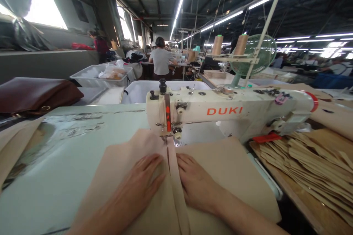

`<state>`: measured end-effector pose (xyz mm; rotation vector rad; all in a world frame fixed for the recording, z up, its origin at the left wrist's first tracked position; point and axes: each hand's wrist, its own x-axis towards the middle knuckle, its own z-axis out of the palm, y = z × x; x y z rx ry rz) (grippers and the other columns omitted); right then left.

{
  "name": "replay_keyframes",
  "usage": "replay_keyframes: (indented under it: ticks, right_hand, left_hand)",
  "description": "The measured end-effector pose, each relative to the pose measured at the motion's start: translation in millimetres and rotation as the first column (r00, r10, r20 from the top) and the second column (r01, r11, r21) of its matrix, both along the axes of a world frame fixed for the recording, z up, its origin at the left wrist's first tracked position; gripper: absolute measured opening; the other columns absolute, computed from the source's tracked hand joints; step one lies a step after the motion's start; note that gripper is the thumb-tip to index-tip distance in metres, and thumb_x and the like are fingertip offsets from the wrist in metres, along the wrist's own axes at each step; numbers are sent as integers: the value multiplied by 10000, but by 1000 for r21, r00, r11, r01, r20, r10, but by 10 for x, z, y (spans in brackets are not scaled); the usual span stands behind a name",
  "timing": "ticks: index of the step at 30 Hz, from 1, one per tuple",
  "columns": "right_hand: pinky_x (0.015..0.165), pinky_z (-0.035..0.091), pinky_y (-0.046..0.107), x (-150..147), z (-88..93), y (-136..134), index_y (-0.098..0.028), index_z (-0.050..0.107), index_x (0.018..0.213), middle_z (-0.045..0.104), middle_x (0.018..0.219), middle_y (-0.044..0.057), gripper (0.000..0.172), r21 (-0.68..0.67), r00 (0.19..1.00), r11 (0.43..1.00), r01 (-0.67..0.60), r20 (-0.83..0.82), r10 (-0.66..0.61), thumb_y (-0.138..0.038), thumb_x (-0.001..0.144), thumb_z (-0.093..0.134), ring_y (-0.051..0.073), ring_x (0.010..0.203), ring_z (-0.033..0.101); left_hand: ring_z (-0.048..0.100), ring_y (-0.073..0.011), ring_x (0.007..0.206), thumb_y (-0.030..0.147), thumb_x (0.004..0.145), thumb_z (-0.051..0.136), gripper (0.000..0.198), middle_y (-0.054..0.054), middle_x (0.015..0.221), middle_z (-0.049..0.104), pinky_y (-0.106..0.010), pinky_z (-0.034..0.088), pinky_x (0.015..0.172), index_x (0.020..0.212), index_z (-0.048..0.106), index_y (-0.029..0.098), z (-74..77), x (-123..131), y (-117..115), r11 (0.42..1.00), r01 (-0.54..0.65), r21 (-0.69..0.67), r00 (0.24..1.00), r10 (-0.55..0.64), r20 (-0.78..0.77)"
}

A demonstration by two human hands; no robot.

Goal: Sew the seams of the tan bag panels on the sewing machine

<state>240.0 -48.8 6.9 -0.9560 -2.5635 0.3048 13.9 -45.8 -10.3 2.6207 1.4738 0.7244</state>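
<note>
A large piece of tan fabric (220, 161) lies under the head of a cream sewing machine (193, 108) marked DUKI. Down its middle runs a narrow folded strip (174, 169), reaching up to the presser foot (164, 139). My left hand (140, 180) rests flat on the fabric just left of the strip, fingers stretched toward the foot. On the other side, my right hand (195, 180) lies flat with its fingertips against the strip's right edge. The needle's tip is too small to make out.
Stacked tan strips (306, 169) lie on a wooden board at the right. A brown leather bag (38, 95) sits at the left, beyond the worn pale green tabletop (82, 136). Thread cones (217, 45) and a green fan (253, 55) stand behind the machine. A person (160, 58) sits farther back.
</note>
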Motion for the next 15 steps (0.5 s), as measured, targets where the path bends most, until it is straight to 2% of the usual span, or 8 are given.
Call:
replay_keyframes:
  ticks: [3, 6, 10, 15]
  right_hand:
    - [1204, 241, 377, 0, -10, 11, -157, 510, 1368, 522, 1384, 114, 443, 10, 1000, 1000, -3, -4, 3, -220, 930, 488, 229, 1326, 409]
    - [1208, 249, 406, -1, -13, 12, -133, 478, 1395, 493, 1424, 129, 457, 22, 1000, 1000, 1, 0, -1, -243, 951, 471, 238, 1351, 393]
    - [1199, 278, 430, 5, -24, 9, -146, 476, 1399, 493, 1426, 131, 461, 33, 1000, 999, -6, 12, 6, -246, 950, 468, 244, 1348, 406]
    - [1205, 272, 426, 22, -58, 18, -132, 515, 1366, 508, 1398, 140, 446, 45, 999, 999, -10, 32, 9, -206, 929, 467, 253, 1353, 398]
  left_hand:
    - [477, -289, 1340, 434, 995, 467, 532, -119, 1463, 501, -463, 387, 1141, 1453, 421, 168, -120, -21, -136, 998, -5, 59, 996, 10, -87]
    - [374, -276, 1416, 392, 1022, 433, 544, -111, 1529, 417, -521, 321, 1170, 1507, 333, 167, -155, -37, -167, 999, 36, 34, 987, -30, -159]
    - [311, -277, 1448, 368, 1021, 441, 570, -99, 1568, 352, -531, 310, 1173, 1536, 279, 186, -128, -43, -234, 998, 60, 9, 982, -58, -180]
    - [315, -265, 1447, 327, 1024, 424, 545, -109, 1568, 349, -546, 299, 1172, 1533, 290, 186, -93, -12, -315, 998, 64, -16, 979, -66, -194]
